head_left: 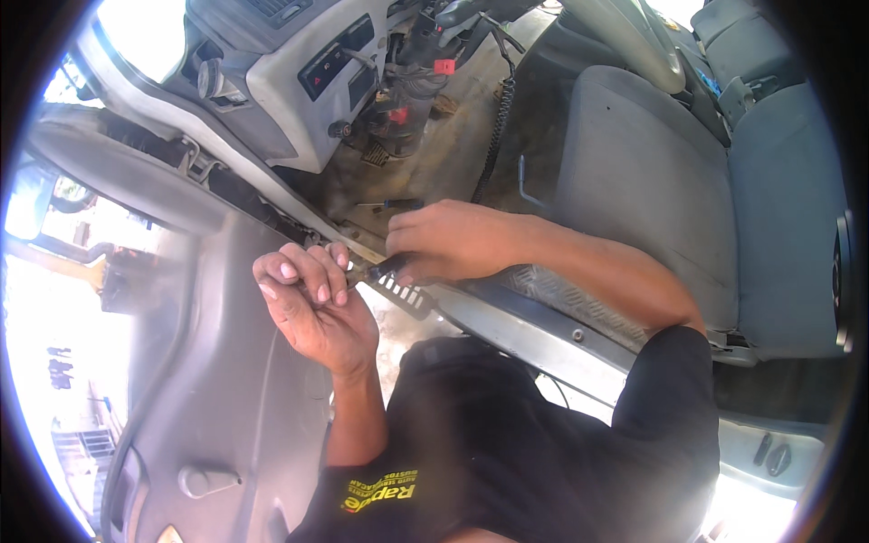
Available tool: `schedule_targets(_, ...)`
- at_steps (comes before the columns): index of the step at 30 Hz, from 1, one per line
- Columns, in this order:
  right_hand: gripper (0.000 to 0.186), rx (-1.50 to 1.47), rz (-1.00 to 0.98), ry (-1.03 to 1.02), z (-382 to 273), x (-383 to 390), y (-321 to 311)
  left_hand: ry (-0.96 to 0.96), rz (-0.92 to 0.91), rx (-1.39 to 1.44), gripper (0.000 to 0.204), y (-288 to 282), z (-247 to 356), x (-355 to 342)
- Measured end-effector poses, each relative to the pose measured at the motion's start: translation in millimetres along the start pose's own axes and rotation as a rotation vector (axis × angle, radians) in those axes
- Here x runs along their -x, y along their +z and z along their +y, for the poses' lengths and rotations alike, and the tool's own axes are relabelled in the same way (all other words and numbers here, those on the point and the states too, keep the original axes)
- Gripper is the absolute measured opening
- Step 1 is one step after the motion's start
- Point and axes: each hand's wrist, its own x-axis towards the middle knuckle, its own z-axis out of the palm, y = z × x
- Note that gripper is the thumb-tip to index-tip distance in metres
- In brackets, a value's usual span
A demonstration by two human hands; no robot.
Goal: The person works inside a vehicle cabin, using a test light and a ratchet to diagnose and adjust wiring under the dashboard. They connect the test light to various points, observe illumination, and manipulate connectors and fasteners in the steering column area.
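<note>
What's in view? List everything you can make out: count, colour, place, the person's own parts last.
Dashboard: one, grey, upper left
Wiring: uncountable, dark, beside dashboard
Red pieces: two, red, amid wiring
Coiled cord: one, black, upper centre
Bent rod: one, bluish grey, by seats
Screwdriver: one, dark handle, on floor
Seats: at least two, grey, right
Door: one, grey, left
Crank: one, grey, on door
Unidentified object: one, dark, held, centre
Shirt: one, black, yellow print, bottom
Left hand's fingers: one set, bare, centre left
Right hand's fingers: one set, bare, centre
</note>
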Motion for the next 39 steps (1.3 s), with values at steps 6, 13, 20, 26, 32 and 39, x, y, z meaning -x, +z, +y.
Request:
schedule_targets(6, 0.034, 0.169, 0.181, 0.059, -1, 2, -13, -0.075, -0.141, -0.277, 0.043, -9, -4, 7)
schedule_targets(13, 0.03, 0.234, 0.593, -0.077, 11, -4, 2, -0.026, -0.337, -0.532, 0.085, -21, -7, 19)
schedule_targets(20, 0.028, -0.119, 0.674, 0.224, 3, -5, -15, -0.142, -0.219, -0.654, 0.053, -41, 7, 22)
schedule_targets(26, 0.027, -0.397, 0.67, 0.441, 29, -2, -29, -0.057, -0.078, -1.047, 0.029, -84, 53, 26)
schedule_targets(32, 0.029, -0.265, 0.686, 0.494, 43, -3, -24, 0.11, -0.091, -1.575, 0.024, -110, 139, 29)
schedule_targets(39, 0.029, 0.302, 0.603, 0.36, 42, 2, -34, -0.033, -0.31, -1.8, 0.022, -103, 201, 12)
